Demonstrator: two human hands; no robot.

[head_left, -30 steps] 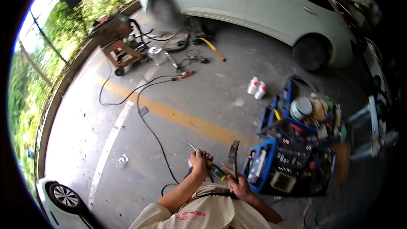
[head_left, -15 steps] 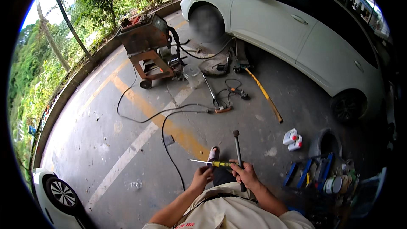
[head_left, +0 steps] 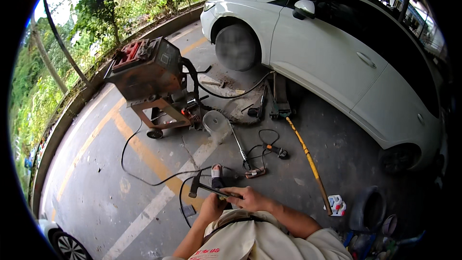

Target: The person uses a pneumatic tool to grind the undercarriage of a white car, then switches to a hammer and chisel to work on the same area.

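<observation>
In front of my waist, my right hand (head_left: 248,198) is closed around the dark handle of a hammer (head_left: 206,188). Its head points to the left, past my other hand. My left hand (head_left: 213,208) is closed just below the hammer shaft, touching or nearly touching the right one. Between the two hands shows a bit of the yellow handle of a screwdriver (head_left: 222,198). The rest of the screwdriver is hidden by the fingers, and its blade cannot be made out.
Ahead stands a white car (head_left: 327,53), its blurred front wheel (head_left: 236,47) beside a floor jack with a yellow handle (head_left: 308,156). A rusty wheeled machine (head_left: 149,74) trails cables. Around lie a corded power tool (head_left: 276,150), pale stool (head_left: 215,123), white jugs (head_left: 338,206) and a tyre (head_left: 368,209).
The hammer has swung from upright to pointing left. My hands have come together, and the screwdriver is now mostly covered. The view has shifted forward, nearer the car and machine.
</observation>
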